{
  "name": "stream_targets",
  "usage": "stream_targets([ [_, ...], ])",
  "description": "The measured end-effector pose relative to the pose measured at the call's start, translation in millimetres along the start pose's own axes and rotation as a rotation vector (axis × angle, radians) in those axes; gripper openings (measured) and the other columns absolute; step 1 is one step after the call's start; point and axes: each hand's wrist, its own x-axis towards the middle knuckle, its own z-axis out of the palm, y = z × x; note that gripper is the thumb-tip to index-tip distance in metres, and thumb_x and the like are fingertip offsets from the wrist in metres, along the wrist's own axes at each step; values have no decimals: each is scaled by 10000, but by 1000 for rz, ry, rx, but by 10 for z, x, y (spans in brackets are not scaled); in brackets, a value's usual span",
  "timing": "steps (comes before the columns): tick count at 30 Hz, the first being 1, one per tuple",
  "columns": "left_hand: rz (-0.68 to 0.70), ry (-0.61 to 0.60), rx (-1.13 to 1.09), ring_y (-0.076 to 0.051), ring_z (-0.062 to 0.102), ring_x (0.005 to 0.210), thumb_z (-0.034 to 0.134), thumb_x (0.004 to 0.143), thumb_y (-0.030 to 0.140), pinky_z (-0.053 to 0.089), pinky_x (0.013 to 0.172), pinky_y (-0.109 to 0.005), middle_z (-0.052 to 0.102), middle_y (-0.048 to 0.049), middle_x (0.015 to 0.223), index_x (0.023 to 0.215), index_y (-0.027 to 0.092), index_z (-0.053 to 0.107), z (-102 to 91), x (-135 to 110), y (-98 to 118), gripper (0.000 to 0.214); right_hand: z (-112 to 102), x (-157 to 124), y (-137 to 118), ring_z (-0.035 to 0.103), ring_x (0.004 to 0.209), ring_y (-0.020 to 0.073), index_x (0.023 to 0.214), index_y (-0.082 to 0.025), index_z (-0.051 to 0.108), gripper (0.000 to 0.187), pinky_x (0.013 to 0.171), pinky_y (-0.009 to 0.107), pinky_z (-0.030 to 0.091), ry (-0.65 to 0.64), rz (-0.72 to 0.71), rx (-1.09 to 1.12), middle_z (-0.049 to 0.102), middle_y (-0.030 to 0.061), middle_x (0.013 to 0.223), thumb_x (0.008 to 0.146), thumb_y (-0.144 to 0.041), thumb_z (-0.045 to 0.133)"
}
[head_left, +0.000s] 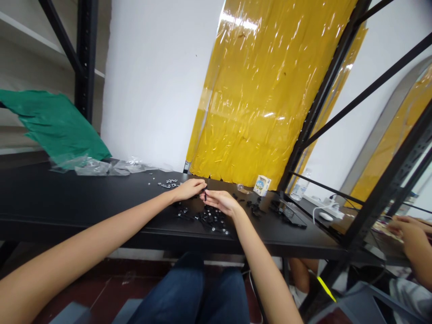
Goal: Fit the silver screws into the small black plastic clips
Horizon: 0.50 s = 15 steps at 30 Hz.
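My left hand [189, 189] and my right hand [220, 201] meet over the black table [67, 198], fingers closed. Together they pinch a small black part [204, 194] held between the fingertips. Just below my right hand lies a scatter of several small black parts [209, 219] with tiny silver screws among them. A little cluster of silver hardware [168, 183] sits to the left of my left hand.
Green cloth [54, 121] and clear plastic bags [101, 166] lie at the back left. A small white carton [262, 185] stands by the yellow wrapped panel [263, 99]. Black rack posts [371, 211] rise on the right, where another person's hand [408, 229] works. A phone [292, 216] lies flat nearby.
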Motion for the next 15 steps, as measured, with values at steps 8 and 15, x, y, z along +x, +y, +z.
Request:
stream_targets([
  [8, -26, 38, 87, -118, 368, 486, 297, 837, 626, 281, 511, -244, 423, 19, 472, 515, 173, 441, -10, -23, 55, 574, -5, 4, 1, 686, 805, 139, 859, -81, 706, 197, 887, 291, 517, 5, 0, -5, 731, 101, 859, 729, -228, 710],
  [15, -133, 36, -11, -131, 412, 515, 275, 837, 641, 312, 543, -254, 453, 15, 500, 549, 175, 458, -13, -25, 21, 577, 9, -7, -15, 687, 823, 153, 855, -91, 708, 216, 899, 311, 512, -1, -1, -17, 733, 99, 855, 707, -246, 731],
])
